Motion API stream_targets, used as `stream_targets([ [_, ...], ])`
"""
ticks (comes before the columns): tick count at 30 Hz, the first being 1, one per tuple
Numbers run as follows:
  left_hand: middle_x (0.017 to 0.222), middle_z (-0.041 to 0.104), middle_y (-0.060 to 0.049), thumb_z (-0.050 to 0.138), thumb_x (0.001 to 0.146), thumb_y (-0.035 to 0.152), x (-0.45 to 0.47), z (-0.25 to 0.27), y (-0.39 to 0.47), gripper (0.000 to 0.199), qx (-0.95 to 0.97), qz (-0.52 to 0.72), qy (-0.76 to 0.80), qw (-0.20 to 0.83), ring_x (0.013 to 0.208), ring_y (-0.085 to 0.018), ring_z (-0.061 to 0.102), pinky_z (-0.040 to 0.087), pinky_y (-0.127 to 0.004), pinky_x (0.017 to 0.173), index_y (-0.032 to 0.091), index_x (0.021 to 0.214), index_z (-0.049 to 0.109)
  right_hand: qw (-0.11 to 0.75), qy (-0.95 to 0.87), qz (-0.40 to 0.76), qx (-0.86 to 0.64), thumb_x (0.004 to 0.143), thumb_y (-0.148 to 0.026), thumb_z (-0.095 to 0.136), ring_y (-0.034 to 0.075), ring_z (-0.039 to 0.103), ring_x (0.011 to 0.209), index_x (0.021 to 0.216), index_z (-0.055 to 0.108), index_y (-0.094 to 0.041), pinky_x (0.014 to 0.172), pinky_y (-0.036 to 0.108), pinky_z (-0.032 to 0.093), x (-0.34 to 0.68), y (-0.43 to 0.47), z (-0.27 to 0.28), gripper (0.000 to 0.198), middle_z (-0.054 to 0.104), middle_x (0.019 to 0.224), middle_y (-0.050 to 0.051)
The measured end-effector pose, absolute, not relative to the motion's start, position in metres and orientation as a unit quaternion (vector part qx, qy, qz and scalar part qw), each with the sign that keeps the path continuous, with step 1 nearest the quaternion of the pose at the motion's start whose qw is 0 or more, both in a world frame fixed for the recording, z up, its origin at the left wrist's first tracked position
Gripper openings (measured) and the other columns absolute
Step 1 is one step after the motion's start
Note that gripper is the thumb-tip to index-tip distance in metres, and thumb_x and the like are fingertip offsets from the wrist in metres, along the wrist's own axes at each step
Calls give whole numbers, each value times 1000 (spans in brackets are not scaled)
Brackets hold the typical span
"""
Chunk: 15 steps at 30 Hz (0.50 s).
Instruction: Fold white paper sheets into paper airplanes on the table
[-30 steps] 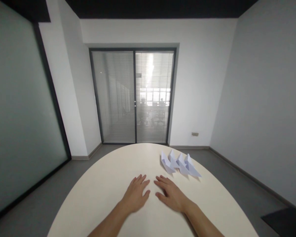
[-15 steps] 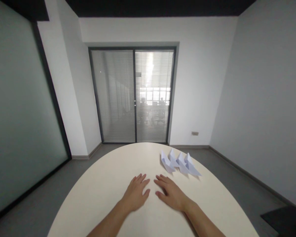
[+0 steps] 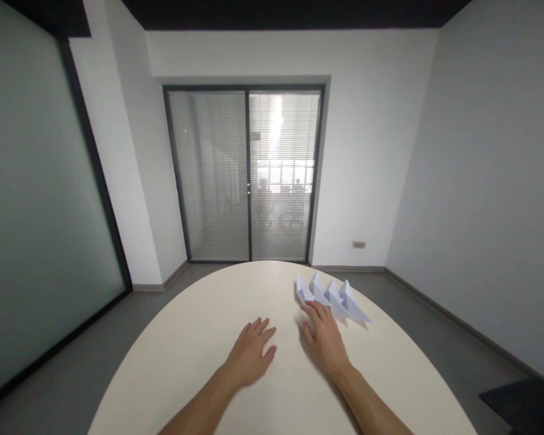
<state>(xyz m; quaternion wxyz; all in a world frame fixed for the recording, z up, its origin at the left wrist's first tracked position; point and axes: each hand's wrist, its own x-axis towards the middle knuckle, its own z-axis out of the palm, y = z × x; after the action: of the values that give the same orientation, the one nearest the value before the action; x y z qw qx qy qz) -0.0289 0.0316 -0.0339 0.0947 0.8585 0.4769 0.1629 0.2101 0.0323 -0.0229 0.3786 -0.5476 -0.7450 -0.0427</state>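
Several folded white paper boats stand in a row on the right far part of the round table. My right hand [image 3: 325, 338] is open, with its fingertips over the near end of the leftmost paper boat [image 3: 303, 291]; whether they touch it I cannot tell. Beside that one are a second paper boat [image 3: 318, 289], a third paper boat [image 3: 334, 297] and, at the right end, another paper boat [image 3: 351, 303]. My left hand [image 3: 252, 353] lies flat on the table with its fingers spread, holding nothing.
The pale round table [image 3: 185, 362] fills the foreground. Beyond it is a glass double door [image 3: 249, 175] with blinds. A frosted glass panel [image 3: 40, 211] stands at the left, and a dark flat object [image 3: 526, 402] is at the lower right.
My right hand has moved forward and to the right, from beside my left hand to the leftmost paper boat. My left hand has stayed in place.
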Motion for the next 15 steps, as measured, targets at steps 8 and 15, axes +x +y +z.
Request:
stream_targets([
  [8, 156, 35, -6, 43, 96, 42, -36, -40, 32, 50, 858, 162, 476, 102, 146, -26, 27, 19, -48, 120, 25, 143, 49, 414, -633, -81, -649, 84, -23, 47, 34, 37, 134, 131, 50, -13, 112, 53, 34, 235, 49, -51, 48, 46, 140, 18],
  [15, 156, 36, -6, 43, 95, 41, -36, -36, 29, 49, 858, 159, 479, 101, 145, -25, 29, 20, -47, 120, 25, 142, 49, 402, -625, -1, -670, 90, -28, 40, 29, 54, 120, 95, 61, -21, 99, 45, 46, 236, 47, -50, 23, 56, 131, 13],
])
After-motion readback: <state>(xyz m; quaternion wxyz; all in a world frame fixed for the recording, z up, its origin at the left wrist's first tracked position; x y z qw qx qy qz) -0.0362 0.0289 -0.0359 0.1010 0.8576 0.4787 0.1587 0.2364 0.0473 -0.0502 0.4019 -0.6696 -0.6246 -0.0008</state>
